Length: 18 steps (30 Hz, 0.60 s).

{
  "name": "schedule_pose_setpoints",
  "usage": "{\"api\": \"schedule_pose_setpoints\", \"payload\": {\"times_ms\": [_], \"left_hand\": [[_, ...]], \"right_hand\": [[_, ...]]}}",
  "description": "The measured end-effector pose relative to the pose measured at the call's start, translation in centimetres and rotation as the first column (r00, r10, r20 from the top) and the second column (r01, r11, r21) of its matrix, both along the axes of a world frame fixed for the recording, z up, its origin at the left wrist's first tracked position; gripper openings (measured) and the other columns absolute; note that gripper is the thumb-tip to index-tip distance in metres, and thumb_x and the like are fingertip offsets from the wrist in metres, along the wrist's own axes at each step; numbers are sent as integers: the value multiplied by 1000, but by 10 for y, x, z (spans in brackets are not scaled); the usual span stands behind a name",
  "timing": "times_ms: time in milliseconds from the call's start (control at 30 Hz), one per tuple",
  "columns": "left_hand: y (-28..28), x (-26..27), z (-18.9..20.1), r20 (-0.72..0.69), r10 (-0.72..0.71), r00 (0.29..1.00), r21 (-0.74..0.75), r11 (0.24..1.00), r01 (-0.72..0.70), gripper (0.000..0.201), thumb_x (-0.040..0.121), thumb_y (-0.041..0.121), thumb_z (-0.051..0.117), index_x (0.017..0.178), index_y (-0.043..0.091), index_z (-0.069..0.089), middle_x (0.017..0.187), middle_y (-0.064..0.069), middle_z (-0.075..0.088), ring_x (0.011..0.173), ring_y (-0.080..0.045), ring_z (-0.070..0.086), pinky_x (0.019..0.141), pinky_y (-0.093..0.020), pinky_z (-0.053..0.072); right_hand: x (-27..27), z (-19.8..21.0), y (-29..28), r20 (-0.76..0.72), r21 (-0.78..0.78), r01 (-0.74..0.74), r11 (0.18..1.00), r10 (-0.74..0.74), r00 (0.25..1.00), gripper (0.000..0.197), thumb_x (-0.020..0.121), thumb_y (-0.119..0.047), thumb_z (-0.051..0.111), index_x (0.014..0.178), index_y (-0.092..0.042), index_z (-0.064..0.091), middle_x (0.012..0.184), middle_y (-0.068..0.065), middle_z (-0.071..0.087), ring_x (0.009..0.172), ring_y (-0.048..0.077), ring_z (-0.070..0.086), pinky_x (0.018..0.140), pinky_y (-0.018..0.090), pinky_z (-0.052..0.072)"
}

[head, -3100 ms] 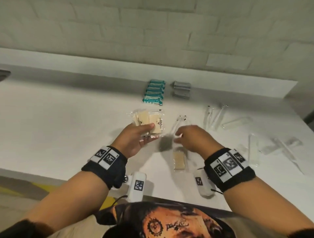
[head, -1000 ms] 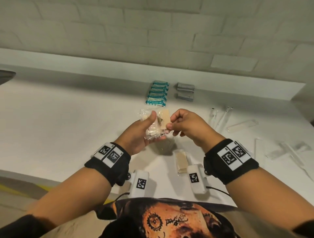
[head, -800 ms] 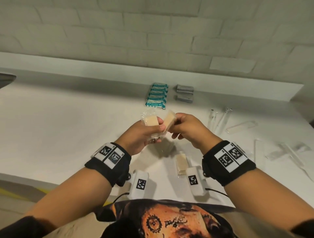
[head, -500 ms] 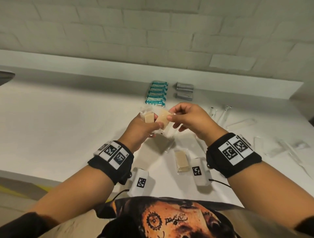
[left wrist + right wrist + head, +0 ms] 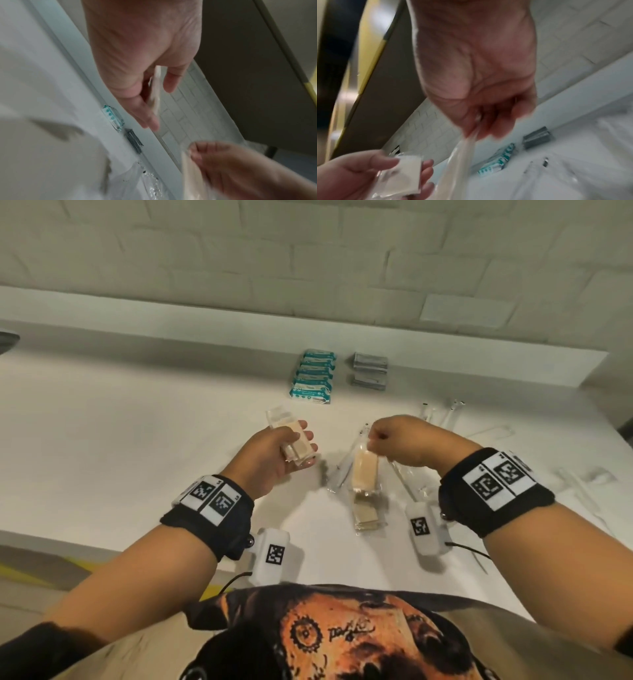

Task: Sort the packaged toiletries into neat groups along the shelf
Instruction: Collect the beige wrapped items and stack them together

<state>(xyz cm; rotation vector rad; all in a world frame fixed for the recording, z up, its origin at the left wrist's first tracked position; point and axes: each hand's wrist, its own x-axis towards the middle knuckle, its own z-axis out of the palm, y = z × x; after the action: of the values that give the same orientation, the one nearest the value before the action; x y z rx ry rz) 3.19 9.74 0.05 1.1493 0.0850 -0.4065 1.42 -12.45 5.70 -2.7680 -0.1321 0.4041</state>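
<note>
While a packet stack (image 5: 294,444) is gripped by the curled left hand (image 5: 270,460), thumb on top. One packet (image 5: 365,472) is pinched, hanging, by the closed right hand (image 5: 404,441).

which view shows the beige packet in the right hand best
The head view: the beige packet hangs sharp and whole from the right hand pinching its top edge. The right wrist view shows it blurred and edge-on; the left wrist view catches only a blurred strip.
</note>
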Motion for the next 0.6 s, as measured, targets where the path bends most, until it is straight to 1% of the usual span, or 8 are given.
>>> {"api": "schedule_pose_setpoints", "payload": {"times_ms": [67, 100, 167, 233, 300, 400, 500, 600], "left_hand": [[3, -2, -2, -20, -30, 999, -45, 999, 29, 29, 94, -1, 39, 118, 7, 55, 104, -11, 67, 98, -30, 65, 83, -40, 53], [4, -3, -4, -5, -40, 999, -13, 999, 39, 29, 94, -1, 42, 119, 8, 55, 105, -10, 69, 98, -29, 66, 84, -39, 51], [4, -6, -6, 12, -40, 999, 87, 995, 39, 27, 93, 4, 52, 118, 11, 57, 102, -8, 69, 92, -26, 66, 78, -34, 51], [4, -7, -7, 15, -15, 1000, 108, 994, 14, 22, 91, 5, 57, 111, 13, 59, 95, -5, 68, 84, -24, 65, 68, -30, 55], [3, -8, -8, 34, -22, 999, 104, 994, 18, 21, 90, 6, 60, 110, 13, 59, 92, -4, 69, 85, -23, 66, 74, -32, 54], [-1, -12, -5, 99, -88, 991, 63, 995, 82, 29, 90, 5, 58, 119, 10, 58, 99, -4, 71, 90, -21, 68, 79, -33, 55], [-6, -16, 1, 145, -132, 981, 29, 991, 129, 38, 92, 2, 55, 129, 5, 54, 110, -10, 68, 95, -22, 68, 77, -30, 57], [-7, -17, 3, 161, -107, 981, 5, 994, 108, 39, 92, 3, 54, 131, 2, 52, 109, -12, 66, 92, -22, 67, 75, -28, 58]], "right_hand": [[-5, -11, 4, -120, -72, -93, 993, 84, 989, 18, 96, -26, 51, 98, -13, 64, 81, -6, 57, 75, 13, 54, 61, 23, 40], [-6, -19, 5, -166, -122, -118, 985, 97, 981, 20, 96, -27, 52, 100, -12, 64, 83, -5, 58, 78, 14, 54, 62, 23, 39], [-5, -35, 5, -190, -181, -99, 978, 64, 980, 20, 94, -28, 56, 103, -13, 66, 94, -4, 63, 86, 15, 56, 70, 25, 42], [-3, -40, 5, -95, -165, -48, 985, 33, 995, 22, 92, -31, 59, 107, -17, 67, 106, -2, 66, 90, 14, 59, 75, 26, 45], [-2, -33, 8, 38, 60, 39, 997, -41, 998, 21, 92, -33, 59, 107, -21, 67, 104, -4, 67, 84, 9, 60, 70, 24, 44], [-4, -19, 23, 37, 499, 94, 861, -130, 991, 16, 88, -29, 66, 99, -19, 72, 89, -8, 71, 72, 9, 62, 60, 19, 44], [-7, -15, 39, 26, 624, 134, 770, -193, 981, 10, 82, -23, 74, 83, -13, 72, 70, -7, 69, 60, 8, 60, 53, 19, 42], [-8, -15, 41, -25, 629, 165, 760, -193, 981, 16, 81, -24, 75, 86, -11, 68, 75, -2, 70, 62, 10, 61, 54, 21, 43]]}}
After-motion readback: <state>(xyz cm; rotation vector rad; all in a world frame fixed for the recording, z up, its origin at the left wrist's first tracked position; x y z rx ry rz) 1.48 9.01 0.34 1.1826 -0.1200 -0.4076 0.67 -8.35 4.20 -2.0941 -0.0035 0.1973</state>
